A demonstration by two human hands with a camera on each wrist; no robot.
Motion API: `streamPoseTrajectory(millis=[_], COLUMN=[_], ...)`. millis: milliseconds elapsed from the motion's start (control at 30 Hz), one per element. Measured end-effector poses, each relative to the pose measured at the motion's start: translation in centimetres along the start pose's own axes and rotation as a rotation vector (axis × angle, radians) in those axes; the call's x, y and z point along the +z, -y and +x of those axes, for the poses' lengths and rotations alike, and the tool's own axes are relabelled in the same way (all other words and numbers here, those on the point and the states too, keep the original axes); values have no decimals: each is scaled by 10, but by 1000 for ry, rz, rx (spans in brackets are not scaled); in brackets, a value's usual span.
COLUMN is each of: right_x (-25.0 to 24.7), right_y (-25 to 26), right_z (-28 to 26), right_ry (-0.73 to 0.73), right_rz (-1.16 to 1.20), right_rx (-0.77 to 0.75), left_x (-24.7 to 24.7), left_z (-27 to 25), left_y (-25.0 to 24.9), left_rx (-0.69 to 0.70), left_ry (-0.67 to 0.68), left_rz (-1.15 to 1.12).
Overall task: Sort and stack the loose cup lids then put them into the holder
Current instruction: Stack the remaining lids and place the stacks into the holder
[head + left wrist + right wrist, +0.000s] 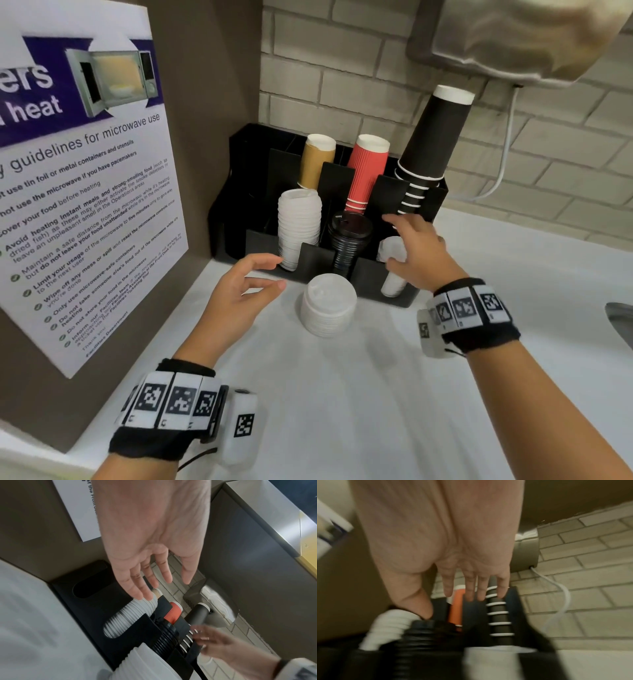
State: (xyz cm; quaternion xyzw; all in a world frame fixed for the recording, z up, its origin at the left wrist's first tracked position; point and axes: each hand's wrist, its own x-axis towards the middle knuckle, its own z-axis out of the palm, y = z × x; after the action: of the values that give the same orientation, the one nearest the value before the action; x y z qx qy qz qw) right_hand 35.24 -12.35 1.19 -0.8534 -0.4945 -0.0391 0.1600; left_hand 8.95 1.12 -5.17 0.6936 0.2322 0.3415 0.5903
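A stack of white lids stands on the white counter just in front of the black holder. The holder's front slots contain a tall white lid stack, a black lid stack and a short white lid stack. My left hand hovers with straight fingers left of the loose stack, holding nothing. My right hand is spread above the short white stack in the right slot, fingers straight; contact cannot be told. In the left wrist view the left hand shows straight fingers above the holder.
Gold, red and black paper cup stacks stand in the holder's rear slots. A microwave poster hangs on the brown side wall at left. A steel appliance with a white cable is mounted above right. A sink edge shows at right.
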Motion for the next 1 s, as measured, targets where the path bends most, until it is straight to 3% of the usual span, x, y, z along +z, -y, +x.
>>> streamPoseTrajectory(millis=[67,133,233,367,533,667,833,933,1000], right_x=[7,24,50,67,74,63,41,33,31], right_y=[25,50,69,77,75,71,77,91,96], right_z=[-9,-17,-17,-11,-7,-7,-23,-42,-52], right_ry=[12,228,442,512,499,374,155,192,218], right_rz=[200,224,56,-76,-50,27,589,914,978], right_rx=[-142,-177,-77,4,42,70,47,41,44], left_x=[-1,-1,-1,-3,-8,-8,8,23,30], left_z=[1,3,4,1,-2,-2,-3,-3,-3], left_y=[1,1,0,0,-2,-4,-8,-9,-11], left_rx=[-7,-5,8,-1,-3,-6,-41,-36,-21], left_ry=[1,0,2,0,-25,-31,60,171,212], left_rz=[9,16,11,6,0,-3,-61,-131,-178])
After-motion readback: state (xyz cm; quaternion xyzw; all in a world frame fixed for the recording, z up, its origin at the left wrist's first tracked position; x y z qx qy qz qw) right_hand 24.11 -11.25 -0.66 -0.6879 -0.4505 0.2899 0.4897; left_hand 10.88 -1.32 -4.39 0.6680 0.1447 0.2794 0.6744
